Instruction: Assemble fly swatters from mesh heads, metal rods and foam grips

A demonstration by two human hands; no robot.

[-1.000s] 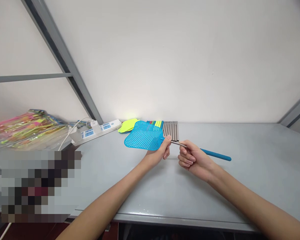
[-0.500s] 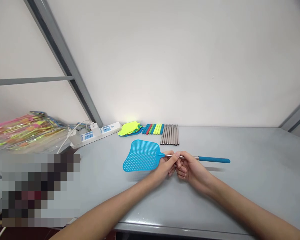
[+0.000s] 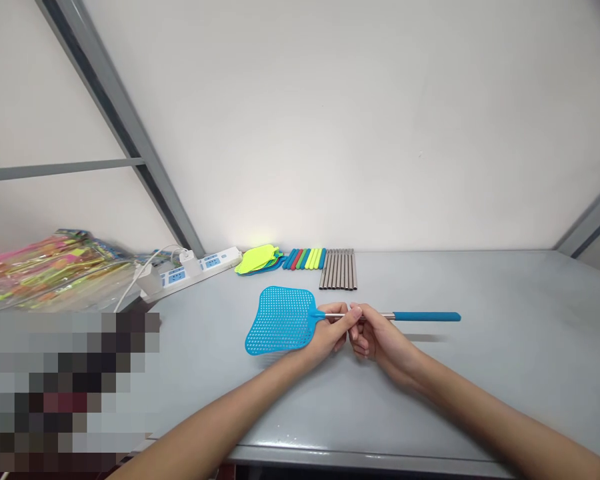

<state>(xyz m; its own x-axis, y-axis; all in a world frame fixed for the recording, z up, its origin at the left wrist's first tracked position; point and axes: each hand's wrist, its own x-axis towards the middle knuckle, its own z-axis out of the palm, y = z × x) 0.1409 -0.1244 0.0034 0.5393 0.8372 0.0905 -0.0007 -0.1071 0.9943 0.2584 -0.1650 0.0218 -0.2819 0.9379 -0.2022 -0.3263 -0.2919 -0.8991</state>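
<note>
Both my hands hold a blue fly swatter (image 3: 283,321) level above the grey table, its perforated head to the left and its blue grip to the right. My left hand (image 3: 336,328) is closed round the metal rod close to the head. Touching it at the middle of the rod, my right hand (image 3: 373,330) is closed there too, thumb and fingers pinching the metal. Behind them lie a row of metal rods (image 3: 339,270), a row of coloured grips (image 3: 304,259) and a stack of yellow and blue swatter heads (image 3: 258,259).
A white power strip (image 3: 200,267) with plugs and a cable lies at the back left. Farther left are plastic-wrapped packs (image 3: 55,270) of colourful things. A white wall (image 3: 360,133) rises behind the table (image 3: 505,347); grey metal posts stand at both sides.
The swatter's head has dipped slightly and the grip has risen a little, so it lies more level. Both hands keep their hold on the rod. The camera view has shifted slightly.
</note>
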